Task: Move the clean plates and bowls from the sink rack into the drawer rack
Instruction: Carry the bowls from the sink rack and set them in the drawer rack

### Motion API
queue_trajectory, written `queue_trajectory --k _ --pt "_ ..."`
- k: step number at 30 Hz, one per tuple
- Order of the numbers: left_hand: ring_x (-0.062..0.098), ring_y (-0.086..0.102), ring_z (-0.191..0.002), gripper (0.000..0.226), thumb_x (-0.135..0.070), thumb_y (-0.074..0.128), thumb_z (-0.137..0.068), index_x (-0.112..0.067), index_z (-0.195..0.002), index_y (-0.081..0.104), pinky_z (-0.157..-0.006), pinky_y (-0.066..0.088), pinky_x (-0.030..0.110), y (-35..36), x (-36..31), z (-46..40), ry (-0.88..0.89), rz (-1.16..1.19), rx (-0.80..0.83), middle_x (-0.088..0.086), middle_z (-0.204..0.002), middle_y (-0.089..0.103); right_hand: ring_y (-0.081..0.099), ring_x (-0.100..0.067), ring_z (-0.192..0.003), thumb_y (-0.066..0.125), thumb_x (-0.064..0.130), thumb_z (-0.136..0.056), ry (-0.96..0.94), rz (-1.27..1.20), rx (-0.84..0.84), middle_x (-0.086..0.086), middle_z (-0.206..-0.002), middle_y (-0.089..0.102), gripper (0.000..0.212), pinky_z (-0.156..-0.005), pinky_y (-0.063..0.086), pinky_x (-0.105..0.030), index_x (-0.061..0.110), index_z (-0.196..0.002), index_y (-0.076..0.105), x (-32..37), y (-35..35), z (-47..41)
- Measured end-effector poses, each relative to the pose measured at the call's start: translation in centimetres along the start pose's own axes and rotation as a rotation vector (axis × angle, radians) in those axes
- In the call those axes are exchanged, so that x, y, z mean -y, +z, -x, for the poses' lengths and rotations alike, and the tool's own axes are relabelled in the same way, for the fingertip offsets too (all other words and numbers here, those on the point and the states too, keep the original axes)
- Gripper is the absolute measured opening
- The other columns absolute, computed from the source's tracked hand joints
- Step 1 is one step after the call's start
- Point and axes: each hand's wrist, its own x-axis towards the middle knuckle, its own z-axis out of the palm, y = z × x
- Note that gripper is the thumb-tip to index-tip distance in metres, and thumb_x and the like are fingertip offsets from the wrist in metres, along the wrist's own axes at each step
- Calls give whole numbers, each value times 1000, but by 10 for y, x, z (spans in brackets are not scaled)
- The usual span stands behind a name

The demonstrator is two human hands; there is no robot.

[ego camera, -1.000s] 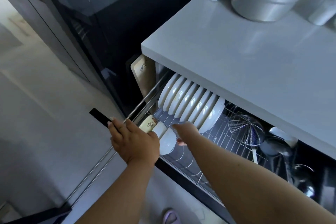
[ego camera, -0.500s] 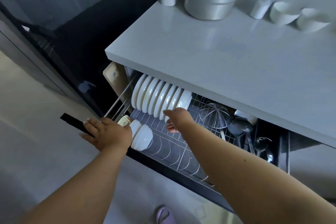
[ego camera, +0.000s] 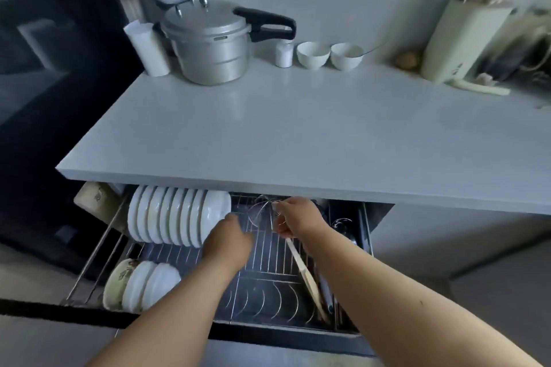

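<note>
The drawer rack (ego camera: 268,295) is pulled out below the counter. Several white plates (ego camera: 176,217) stand on edge in its back-left row. A patterned bowl and two white bowls (ego camera: 143,286) stand at its front left. My left hand (ego camera: 229,244) hovers over the wires just right of the plates, blurred, its fingers hidden behind its back, with nothing seen in it. My right hand (ego camera: 298,217) grips the neck of a wire skimmer (ego camera: 307,277), whose wooden handle slants down toward the rack's front. The sink rack is out of view.
The white counter (ego camera: 298,134) overhangs the drawer's back. On it stand a pressure cooker (ego camera: 208,45), two small white bowls (ego camera: 328,55) and a knife block (ego camera: 459,39). Ladles lie in the drawer's right compartment (ego camera: 346,226). A dark appliance fills the left.
My view has swung up to the counter. My left hand left the drawer's front edge and moved right past the plates. My right hand moved right and took hold of the skimmer.
</note>
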Motion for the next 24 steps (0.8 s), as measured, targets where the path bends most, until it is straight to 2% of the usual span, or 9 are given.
queue_trajectory --k 3,6,8,12,14,16,18,21,24 --pt "23 60 -85 22 -23 53 -89 -14 -110 55 -73 51 33 17 -60 8 160 36 32 3 -96 63 54 -22 -57 56 14 -95 -1 -136 -112 -11 -66 54 15 -56 50 -31 5 -83 54 -14 -60 13" --pt "20 59 -92 34 -22 53 -91 -15 -124 53 -74 46 30 40 -122 19 303 37 93 1 -102 63 50 -20 -52 56 13 -95 14 -217 -236 -11 -64 52 16 -50 46 -27 5 -83 51 -35 -123 29" --pt "16 58 -94 39 -25 51 -93 -17 -130 49 -76 44 28 59 -162 27 382 14 143 -3 -103 62 53 -20 -53 57 12 -94 33 -251 -339 -11 -66 55 13 -53 48 -29 4 -84 54 -53 -168 40" --pt "14 61 -86 31 -25 47 -93 -20 -123 52 -73 49 30 101 -238 49 503 -16 260 -6 -94 64 53 -20 -53 56 10 -93 70 -359 -561 -11 -68 57 13 -52 48 -28 6 -80 56 -97 -262 69" --pt "14 61 -91 32 -24 47 -92 -18 -122 54 -76 48 28 123 -275 62 559 -31 314 -4 -103 65 53 -20 -55 55 11 -93 81 -420 -677 -11 -69 57 14 -52 48 -28 6 -80 54 -118 -307 91" --pt "18 61 -101 33 -25 49 -92 -18 -123 55 -86 48 28 146 -311 77 606 -40 359 -2 -116 63 54 -20 -58 55 12 -94 98 -491 -778 -10 -69 57 13 -59 52 -31 6 -82 57 -138 -351 114" --pt "18 60 -103 28 -25 50 -92 -21 -119 57 -88 48 28 168 -346 96 659 -55 390 -3 -116 63 55 -20 -58 56 13 -94 100 -591 -867 -8 -67 57 11 -63 53 -34 6 -86 61 -159 -392 136" --pt "15 60 -96 15 -26 50 -91 -27 -104 59 -81 48 26 202 -399 128 764 -99 415 -6 -107 65 53 -17 -54 56 13 -94 92 -702 -978 -6 -63 55 7 -52 46 -26 8 -92 61 -191 -447 167" --pt "9 59 -81 11 -23 49 -90 -29 -87 58 -65 48 24 235 -447 162 843 -115 479 -11 -90 62 48 -16 -49 55 9 -93 80 -787 -1065 -5 -60 51 6 -45 39 -22 7 -91 60 -217 -491 195"
